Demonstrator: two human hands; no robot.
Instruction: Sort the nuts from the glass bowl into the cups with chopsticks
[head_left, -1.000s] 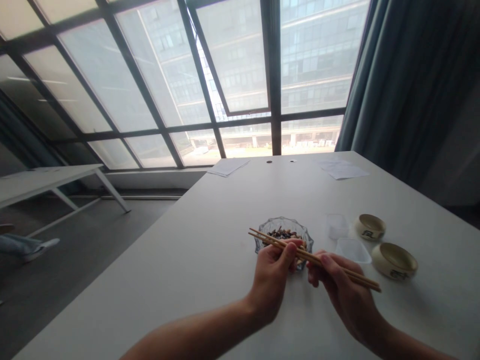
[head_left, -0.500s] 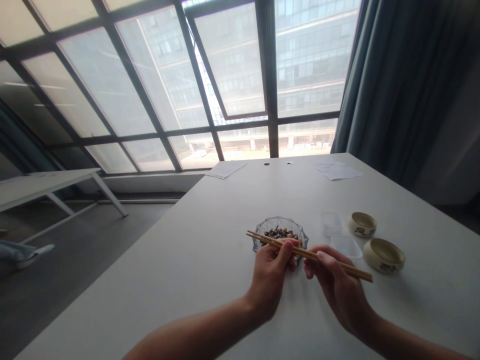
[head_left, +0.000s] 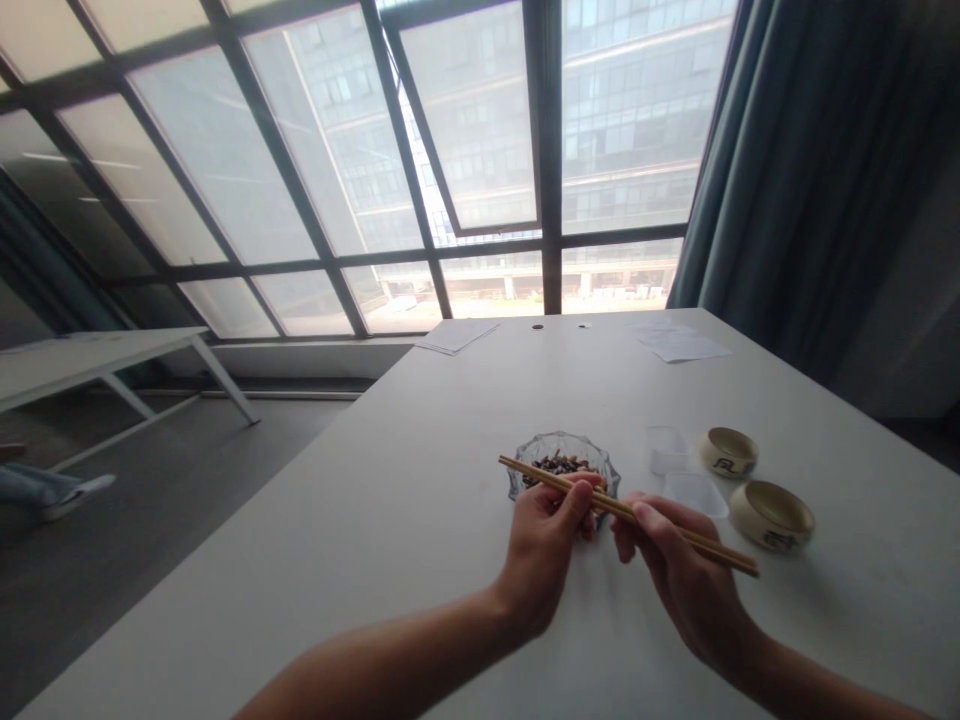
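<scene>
A pair of wooden chopsticks [head_left: 622,510] slants from upper left to lower right, held in both hands. My left hand [head_left: 547,535] pinches them near their left half between thumb and fingers. Farther along, my right hand [head_left: 675,560] is closed around the sticks, whose right ends poke out beyond it. Just behind my left hand is a clear glass bowl [head_left: 517,484] with a scalloped rim. It contains a mix of dark and light brown pieces [head_left: 562,463], like seeds or nuts; my hands hide its near side.
Two clear plastic boxes [head_left: 666,450] are right of the glass bowl. Beyond them stand two beige cups [head_left: 729,455] [head_left: 772,518] with dark characters. Papers [head_left: 457,337] lie at the white table's [head_left: 360,500] far end. A person's leg and shoe [head_left: 64,495] show at far left.
The chopsticks' left tips have drawn together, and their right ends stick out slightly farther. Both hands stay in nearly the same place; the whole view has shifted slightly.
</scene>
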